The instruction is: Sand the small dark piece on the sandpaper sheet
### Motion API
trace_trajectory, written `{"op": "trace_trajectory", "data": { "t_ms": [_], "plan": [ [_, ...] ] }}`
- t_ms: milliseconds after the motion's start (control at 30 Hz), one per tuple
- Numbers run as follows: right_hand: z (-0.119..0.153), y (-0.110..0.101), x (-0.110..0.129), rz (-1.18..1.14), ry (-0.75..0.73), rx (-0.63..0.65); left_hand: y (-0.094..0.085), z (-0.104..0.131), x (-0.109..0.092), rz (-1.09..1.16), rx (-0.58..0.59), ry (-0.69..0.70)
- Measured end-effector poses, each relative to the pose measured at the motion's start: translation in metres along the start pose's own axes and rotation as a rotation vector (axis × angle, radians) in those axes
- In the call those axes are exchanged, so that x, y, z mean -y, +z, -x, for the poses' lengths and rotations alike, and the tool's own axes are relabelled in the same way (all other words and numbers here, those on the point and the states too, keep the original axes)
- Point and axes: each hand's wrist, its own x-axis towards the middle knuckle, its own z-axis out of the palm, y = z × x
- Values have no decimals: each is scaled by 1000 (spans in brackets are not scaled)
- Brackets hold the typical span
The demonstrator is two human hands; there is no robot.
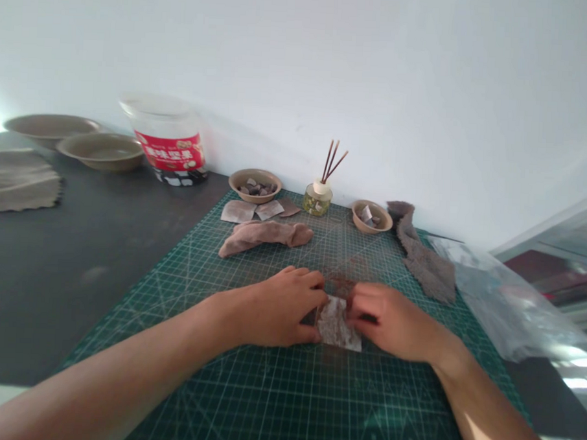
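A small whitish-grey patterned piece (338, 326) lies on the green cutting mat (247, 386), between my two hands. My left hand (287, 307) pinches its left edge between thumb and fingers. At its right edge my right hand (384, 317) has its fingers closed, slightly blurred, on the same piece. Brownish smears or dust mark the mat just behind the hands. Farther back rests a crumpled pinkish-brown cloth (266, 237), with flat square pieces (238, 211) behind it.
Along the wall stand a bowl of dark chips (255, 184), a reed diffuser (318, 198) and a small bowl (371, 217). A grey cloth (425, 268) and clear plastic bag (504, 300) lie right. At left are a tub (168, 140), two bowls and a cloth (20, 179).
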Motion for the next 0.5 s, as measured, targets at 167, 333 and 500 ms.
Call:
{"op": "trace_trajectory", "data": {
  "t_ms": [167,333,500],
  "plan": [
    [-1,5,-2,-43,27,-81,0,2,0,1,-3,-3],
    [-2,8,-7,-474,268,-384,3,-2,-3,31,-110,-17],
    [-1,18,2,-1239,307,-556,12,-11,-16,180,-485,-28]
  ]
}}
